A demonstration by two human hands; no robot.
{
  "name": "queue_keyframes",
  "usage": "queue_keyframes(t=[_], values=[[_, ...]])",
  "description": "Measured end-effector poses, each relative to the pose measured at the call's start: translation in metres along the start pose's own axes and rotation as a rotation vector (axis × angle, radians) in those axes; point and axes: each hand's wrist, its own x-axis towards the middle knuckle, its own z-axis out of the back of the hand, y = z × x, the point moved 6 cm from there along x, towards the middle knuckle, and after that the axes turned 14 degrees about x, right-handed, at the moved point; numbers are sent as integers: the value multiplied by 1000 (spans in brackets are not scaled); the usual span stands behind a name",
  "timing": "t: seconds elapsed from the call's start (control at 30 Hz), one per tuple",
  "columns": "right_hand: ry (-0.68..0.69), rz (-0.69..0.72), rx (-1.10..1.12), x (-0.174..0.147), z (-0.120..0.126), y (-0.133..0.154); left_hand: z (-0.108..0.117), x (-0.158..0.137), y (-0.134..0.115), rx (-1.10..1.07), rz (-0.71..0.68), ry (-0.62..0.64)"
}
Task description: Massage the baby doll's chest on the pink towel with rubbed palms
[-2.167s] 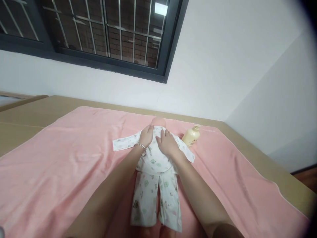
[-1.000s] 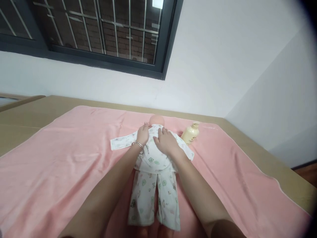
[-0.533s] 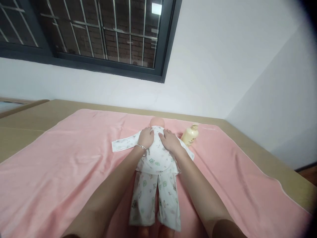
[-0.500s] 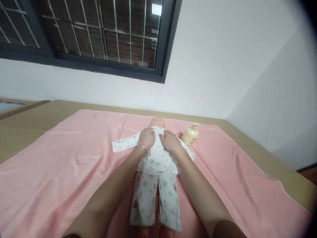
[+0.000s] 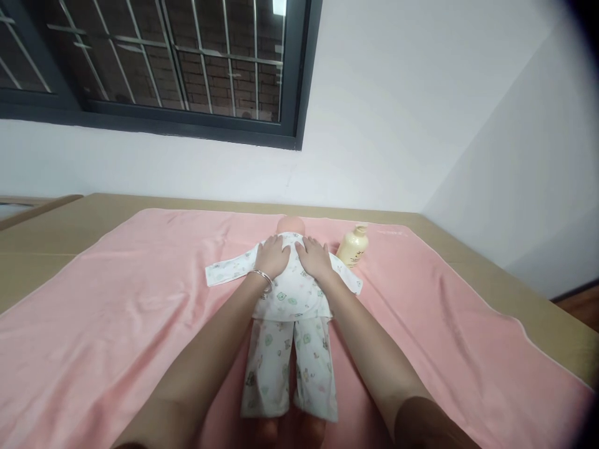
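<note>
A baby doll (image 5: 291, 224) lies on a pink blanket, its head away from me and its feet at the bottom edge of the view. It wears a white printed long-sleeved top (image 5: 294, 299) and matching trousers (image 5: 267, 374). My left hand (image 5: 272, 256) rests open on the left shoulder area of the top, with a silver bangle (image 5: 262, 279) at the wrist. On the opposite shoulder area lies my right hand (image 5: 314, 257), fingers spread and pointing toward the head. Neither hand grips anything. The doll's face is not visible.
Just beyond the right sleeve, a pale yellow pump bottle (image 5: 353, 246) leans on the pink blanket (image 5: 140, 299). Wrinkles run through the blanket, which covers a tan surface (image 5: 468, 249). A white wall (image 5: 374, 112) and a barred window (image 5: 187, 62) stand behind.
The whole view has shifted slightly, so the doll and bottle appear a little further left and up. Both hands stay on the top, with their fingers somewhat more stretched out than before.
</note>
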Motion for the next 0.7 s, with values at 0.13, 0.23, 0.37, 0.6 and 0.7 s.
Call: queue_keyframes(t=[0.13,0.23,0.37,0.6,0.7], values=[[4,19,14,6,-3,-9,-7,9,17,-26,42,63],[6,24,-20,2,2,-2,-1,7,16,19,48,105],[56,64,-158,-15,11,25,18,-11,-7,118,-69,198],[243,151,-271,-47,16,58,39,-32,-36,115,-247,257],[211,128,-169,-35,16,47,26,-20,-20,132,-125,197]])
